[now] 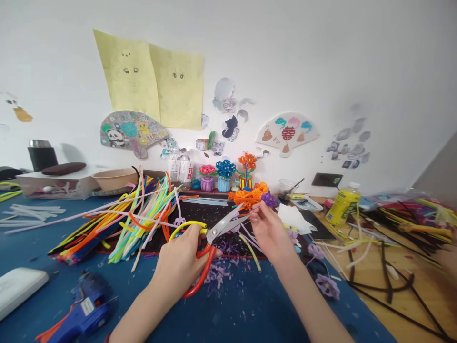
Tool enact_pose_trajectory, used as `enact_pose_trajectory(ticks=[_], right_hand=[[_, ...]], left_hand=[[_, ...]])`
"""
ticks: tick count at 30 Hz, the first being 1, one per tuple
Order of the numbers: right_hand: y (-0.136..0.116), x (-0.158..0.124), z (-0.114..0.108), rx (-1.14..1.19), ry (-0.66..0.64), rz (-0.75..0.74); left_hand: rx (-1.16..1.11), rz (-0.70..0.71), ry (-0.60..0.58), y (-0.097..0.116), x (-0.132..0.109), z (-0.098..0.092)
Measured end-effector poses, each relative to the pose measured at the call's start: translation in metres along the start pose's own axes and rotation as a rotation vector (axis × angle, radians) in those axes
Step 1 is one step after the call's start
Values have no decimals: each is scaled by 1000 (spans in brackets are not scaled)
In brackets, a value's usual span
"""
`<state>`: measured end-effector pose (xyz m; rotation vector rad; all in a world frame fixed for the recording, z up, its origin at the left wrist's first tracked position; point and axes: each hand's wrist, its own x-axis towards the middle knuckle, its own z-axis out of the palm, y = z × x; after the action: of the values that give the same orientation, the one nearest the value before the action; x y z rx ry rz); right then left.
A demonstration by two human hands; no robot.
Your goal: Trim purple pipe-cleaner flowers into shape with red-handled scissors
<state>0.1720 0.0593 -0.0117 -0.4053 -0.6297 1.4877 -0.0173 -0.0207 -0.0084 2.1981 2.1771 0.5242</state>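
My left hand is wrapped round a pair of scissors with one red and one yellow handle. The blades are spread apart and point up to the right, toward my right hand. My right thumb and fingers are pinched together close to the blade tips; what they hold is too small to make out. A dark purple fuzzy flower shows just beyond the right fingertips, and I cannot tell if they touch it. Orange pipe-cleaner flowers lie behind the blades. Purple fuzz clippings are scattered below the scissors.
A bundle of coloured pipe cleaners lies left. A blue glue gun rests near the front left. Small flower pots stand at the back. A yellow bottle and dark stems are right. Another hand shows at the right edge.
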Motion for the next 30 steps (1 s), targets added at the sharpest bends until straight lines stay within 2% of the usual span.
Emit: enact_pose_trajectory(ticks=[13,30], right_hand=[[-2,-6,4,112,-49,75],[-2,-3,0,138,-59,97]], left_hand=[[41,45,-7,-4,3,4],[-88,51,-66,-4,3,2]])
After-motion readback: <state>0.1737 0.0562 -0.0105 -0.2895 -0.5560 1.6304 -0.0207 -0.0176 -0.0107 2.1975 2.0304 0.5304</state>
